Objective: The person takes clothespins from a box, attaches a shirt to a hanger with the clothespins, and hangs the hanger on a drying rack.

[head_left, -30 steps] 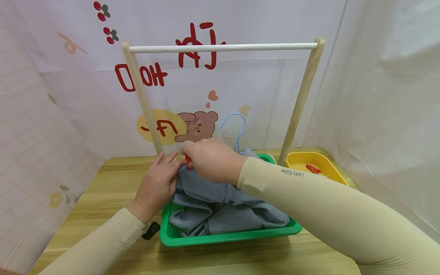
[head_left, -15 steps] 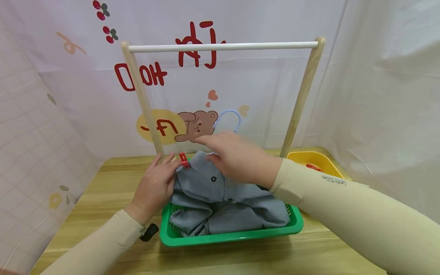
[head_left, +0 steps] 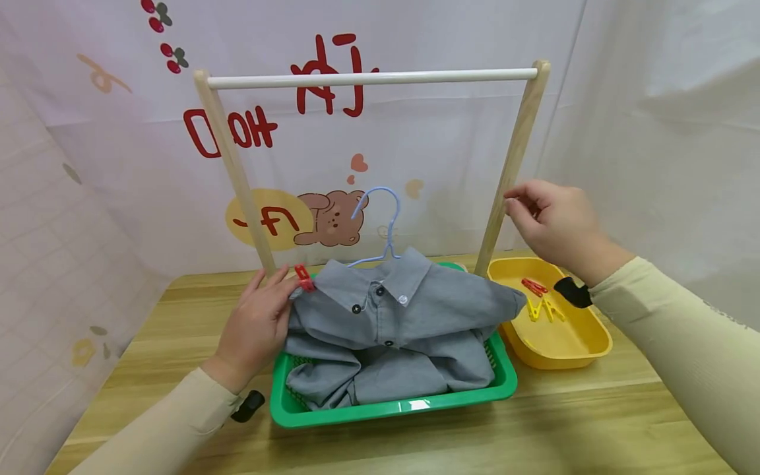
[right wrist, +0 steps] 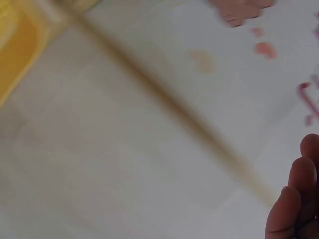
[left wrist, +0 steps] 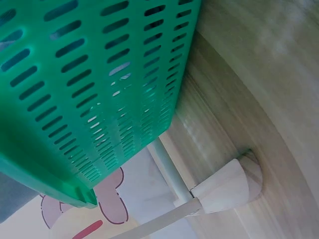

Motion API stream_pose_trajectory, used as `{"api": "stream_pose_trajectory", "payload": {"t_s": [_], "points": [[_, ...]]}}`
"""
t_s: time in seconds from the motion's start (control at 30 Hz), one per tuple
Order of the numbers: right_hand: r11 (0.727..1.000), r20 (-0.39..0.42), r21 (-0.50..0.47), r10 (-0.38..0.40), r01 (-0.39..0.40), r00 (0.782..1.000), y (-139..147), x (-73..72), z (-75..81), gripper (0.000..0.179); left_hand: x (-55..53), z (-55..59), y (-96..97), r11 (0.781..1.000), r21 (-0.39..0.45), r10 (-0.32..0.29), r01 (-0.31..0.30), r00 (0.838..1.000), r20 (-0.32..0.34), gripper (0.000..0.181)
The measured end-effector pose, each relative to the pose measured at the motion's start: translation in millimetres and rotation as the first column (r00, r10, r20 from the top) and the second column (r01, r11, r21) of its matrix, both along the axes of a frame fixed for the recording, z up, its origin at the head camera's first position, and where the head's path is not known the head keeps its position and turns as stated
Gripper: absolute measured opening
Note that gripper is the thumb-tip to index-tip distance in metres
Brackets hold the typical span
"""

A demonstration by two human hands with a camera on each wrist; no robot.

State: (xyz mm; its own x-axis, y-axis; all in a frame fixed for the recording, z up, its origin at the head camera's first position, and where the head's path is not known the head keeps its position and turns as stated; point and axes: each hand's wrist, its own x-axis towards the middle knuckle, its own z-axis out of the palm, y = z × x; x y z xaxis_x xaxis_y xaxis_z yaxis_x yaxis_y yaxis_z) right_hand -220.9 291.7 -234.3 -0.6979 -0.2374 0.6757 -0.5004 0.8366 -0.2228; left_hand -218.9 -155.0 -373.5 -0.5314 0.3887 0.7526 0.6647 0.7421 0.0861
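A grey-blue button-up shirt (head_left: 380, 316) lies bunched in a green basket (head_left: 392, 406), its collar up over a light blue wire hanger (head_left: 392, 231) whose hook rises free. My left hand (head_left: 252, 330) pinches the shirt's left shoulder, index finger close to a red clothespin (head_left: 305, 278) clipped there. The thumb side is partly hidden against the cloth. In the left wrist view the slotted basket wall (left wrist: 89, 99) fills much of the picture. Up in the air to the right, my right hand (head_left: 555, 221) holds nothing, its fingers loosely bent, beside the rack's right post.
Behind the basket stands a rack with a white bar (head_left: 368, 80) and wooden posts (head_left: 516, 158). A yellow tray (head_left: 570, 356) to the right holds red clothespins (head_left: 534, 287) and yellow clothespins (head_left: 543, 309). White printed cloth hangs around the wooden table (head_left: 178, 369).
My right hand has let go of the red clothespin, which stays on the shirt's shoulder, and moved right to above the yellow tray. My left hand stays at the shoulder. The collar shows now.
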Motion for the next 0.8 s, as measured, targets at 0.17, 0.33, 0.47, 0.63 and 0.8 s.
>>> {"api": "stream_pose_trajectory", "payload": {"t_s": [0.17, 0.33, 0.47, 0.63, 0.8], "points": [[0.974, 0.305, 0.159, -0.203, 0.161, 0.931, 51, -20.3, -23.2, 0.026, 0.0, -1.1, -2.1, 1.000, 0.011, -0.001, 0.001, 1.000, -0.017, 0.036], [0.927, 0.557, 0.354, -0.316, 0.125, 0.768, 88, -39.5, -57.0, 0.040, 0.8, -1.9, -3.3, 1.000, 0.011, 0.000, 0.000, 1.000, -0.015, 0.038], [0.889, 0.611, 0.457, -0.349, 0.044, 0.711, 99, -47.6, -88.3, 0.045, 2.1, -1.6, -4.2, 1.000, 0.007, 0.006, -0.006, 1.000, -0.021, 0.036], [0.858, 0.634, 0.512, -0.347, -0.039, 0.692, 104, -52.0, -118.5, 0.028, 2.8, -1.5, -4.9, 1.000, 0.009, 0.008, -0.008, 0.999, -0.032, 0.035], [0.835, 0.656, 0.543, -0.349, -0.096, 0.669, 106, -55.7, -138.3, 0.026, 3.2, -2.1, -5.9, 1.000, 0.016, 0.002, -0.002, 0.999, -0.045, 0.035]]}}
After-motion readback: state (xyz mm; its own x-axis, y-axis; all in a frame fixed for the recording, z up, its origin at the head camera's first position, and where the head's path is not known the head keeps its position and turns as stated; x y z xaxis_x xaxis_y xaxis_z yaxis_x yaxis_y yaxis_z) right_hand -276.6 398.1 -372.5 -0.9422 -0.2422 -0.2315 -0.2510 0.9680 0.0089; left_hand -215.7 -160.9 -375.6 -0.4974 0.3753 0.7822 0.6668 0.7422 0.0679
